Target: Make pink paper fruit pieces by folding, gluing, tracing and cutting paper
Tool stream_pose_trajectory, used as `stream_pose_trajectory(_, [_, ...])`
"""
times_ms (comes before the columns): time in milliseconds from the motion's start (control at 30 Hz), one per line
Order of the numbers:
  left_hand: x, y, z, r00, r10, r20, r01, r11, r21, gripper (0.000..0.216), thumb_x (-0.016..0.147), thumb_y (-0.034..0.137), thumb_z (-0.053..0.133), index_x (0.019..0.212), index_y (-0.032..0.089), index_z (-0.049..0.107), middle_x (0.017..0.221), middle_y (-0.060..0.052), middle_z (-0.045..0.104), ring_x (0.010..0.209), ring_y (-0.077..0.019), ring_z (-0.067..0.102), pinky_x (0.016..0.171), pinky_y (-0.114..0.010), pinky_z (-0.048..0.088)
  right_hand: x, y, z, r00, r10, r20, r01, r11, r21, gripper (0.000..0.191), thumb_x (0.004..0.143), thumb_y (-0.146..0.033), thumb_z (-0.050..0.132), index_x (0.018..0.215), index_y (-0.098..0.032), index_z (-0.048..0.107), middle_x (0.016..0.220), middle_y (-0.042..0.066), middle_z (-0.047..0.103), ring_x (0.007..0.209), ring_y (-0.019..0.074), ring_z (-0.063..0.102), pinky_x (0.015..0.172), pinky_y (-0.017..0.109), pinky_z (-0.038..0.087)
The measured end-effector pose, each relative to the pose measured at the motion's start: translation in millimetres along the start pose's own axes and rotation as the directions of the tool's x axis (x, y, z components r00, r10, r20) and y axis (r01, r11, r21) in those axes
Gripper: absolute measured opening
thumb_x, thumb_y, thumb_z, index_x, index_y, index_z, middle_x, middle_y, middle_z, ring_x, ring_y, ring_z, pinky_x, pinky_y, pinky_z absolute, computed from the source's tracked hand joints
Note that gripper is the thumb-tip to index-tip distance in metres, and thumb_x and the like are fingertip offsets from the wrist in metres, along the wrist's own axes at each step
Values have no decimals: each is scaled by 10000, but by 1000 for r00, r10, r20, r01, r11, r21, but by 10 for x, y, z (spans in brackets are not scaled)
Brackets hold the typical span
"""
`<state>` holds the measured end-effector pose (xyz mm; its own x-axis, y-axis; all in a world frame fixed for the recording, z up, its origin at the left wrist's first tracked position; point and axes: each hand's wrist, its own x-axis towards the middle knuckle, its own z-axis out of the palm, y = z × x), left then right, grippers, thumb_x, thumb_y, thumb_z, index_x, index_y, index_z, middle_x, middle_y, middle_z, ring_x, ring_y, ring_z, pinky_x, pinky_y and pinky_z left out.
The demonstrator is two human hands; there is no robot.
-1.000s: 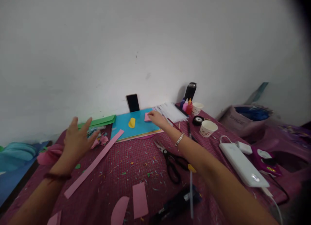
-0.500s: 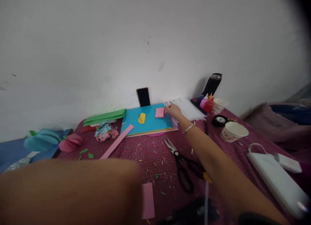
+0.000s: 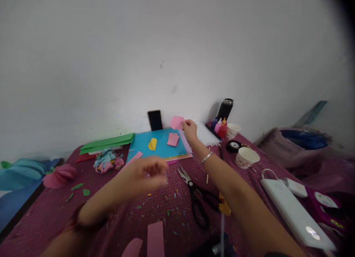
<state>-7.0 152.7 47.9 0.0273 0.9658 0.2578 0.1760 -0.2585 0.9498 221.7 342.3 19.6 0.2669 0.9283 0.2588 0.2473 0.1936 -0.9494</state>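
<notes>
My right hand pinches a round pink paper piece by its edge, raised above the far side of the blue paper. On that blue sheet lie a few pink paper squares and a folded yellow paper piece. Blurred by motion, my left hand hovers over the table's middle, fingers curved and apart from the thumb, with nothing seen between them. Black-handled scissors lie partly open between my arms. Below my left hand are a pink paper strip and a rounded pink piece.
Green paper and a heap of paper scraps are at the left, near pink and blue paper pumpkins. A phone leans on the wall. Paper cups, a black flask and a power bank stand right.
My right hand has lifted the round pink paper off the stack. My left hand has come into view over the table, where earlier only a blurred arm showed. The view has shifted.
</notes>
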Motion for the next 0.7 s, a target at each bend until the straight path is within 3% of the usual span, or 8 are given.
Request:
stream_pose_trajectory(100, [218, 201, 242, 995, -99, -23, 98, 994, -58, 461, 698, 257, 753, 1137, 225, 614, 1102, -92, 623, 890, -208, 618, 669, -306, 536, -363, -252, -12, 995, -44, 93, 29, 987, 161, 179, 826, -311, 552, 726, -162, 562, 587, -47, 512, 543, 109, 497, 514, 228, 405])
stream_pose_trajectory(167, [257, 241, 355, 980, -197, -38, 181, 951, -251, 564, 701, 263, 750, 1227, 251, 546, 1204, -105, 583, 924, -209, 618, 645, -301, 542, -648, -411, -49, 978, -76, 193, 27, 969, 245, 179, 768, -327, 590, 683, -176, 546, 552, -59, 481, 507, 101, 454, 487, 224, 371])
stream_pose_trajectory(233, [216, 226, 412, 968, -248, 32, 235, 855, -462, 518, 681, 245, 771, 1167, 227, 591, 1149, -93, 632, 880, -196, 632, 624, -282, 540, -921, -548, -119, 950, -106, 294, 12, 952, 305, 203, 730, -347, 630, 649, -181, 544, 538, -61, 469, 491, 95, 422, 474, 222, 345])
stream_pose_trajectory(300, [120, 196, 424, 959, -268, 87, 268, 773, -574, 351, 673, 253, 779, 997, 177, 669, 965, -69, 700, 746, -161, 637, 565, -244, 517, -1153, -651, -203, 912, -129, 390, -18, 936, 353, 235, 698, -362, 684, 636, -178, 553, 551, -56, 475, 498, 89, 418, 473, 216, 331])
stream_pose_trajectory(400, [-51, 191, 403, 955, -284, 86, 274, 733, -622, 211, 678, 298, 776, 801, 149, 690, 719, -24, 693, 550, -101, 577, 463, -196, 447, -1405, -735, -308, 841, -147, 520, -104, 901, 422, 340, 724, -509, 667, 748, -181, 580, 608, -41, 511, 494, 90, 438, 470, 220, 348])
stream_pose_trajectory(533, [-233, 265, 389, 956, -285, 73, 265, 728, -633, 223, 636, 306, 802, 735, 140, 689, 636, -8, 661, 516, -88, 550, 426, -179, 403, -1596, -767, -368, 733, -198, 651, -219, 837, 501, 582, 706, -739, 550, 884, -186, 575, 744, 9, 579, 546, 107, 502, 502, 245, 400])
stream_pose_trajectory(600, [-293, 305, 401, 958, -283, 52, 253, 742, -621, 248, 618, 313, 810, 751, 136, 698, 637, -9, 659, 525, -96, 551, 429, -186, 406, -1645, -772, -374, 706, -221, 673, -242, 817, 523, 588, 675, -737, 590, 888, -189, 573, 777, 11, 583, 573, 104, 509, 523, 242, 406])
stream_pose_trajectory(700, [-347, 330, 431, 959, -282, -15, 219, 776, -591, 235, 631, 314, 799, 756, 138, 705, 630, -2, 657, 515, -91, 536, 447, -193, 412, -1674, -767, -368, 708, -264, 655, -198, 816, 543, 521, 632, -598, 741, 931, -209, 565, 875, 6, 583, 645, 98, 517, 590, 239, 423])
